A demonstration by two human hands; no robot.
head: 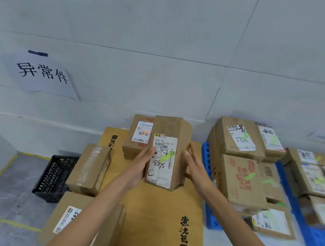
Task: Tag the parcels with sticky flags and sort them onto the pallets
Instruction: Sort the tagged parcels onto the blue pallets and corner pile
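Cardboard parcel (pixel 167 153), green flag (pixel 165 156) already on its label, is held over a flat carton's (pixel 161 212) far end: gripped by left hand (pixel 139 166), thumb on label; right hand (pixel 195 165) fingers pressed straight against its side. Blue pallet (pixel 210 222) is stacked with flagged parcels (pixel 237 179); placement judged outstanding.

The paper sign (pixel 41 73) taped to the wall reads 异常件 in black characters. The shipping label (pixel 162 160) on the upright parcel (pixel 178 136) carries printed "502B P0" and "-00 D4" above a barcode, with handwritten "8875" and "C" lower down; the rear carton (pixel 133 146) bears a white label (pixel 142 132) printed "8元". The flat carton (pixel 159 211) shows vertical black characters beginning 煮, and the tilted label (pixel 241 139) on the top right carton (pixel 232 149) bears handwritten digits resembling "7786".
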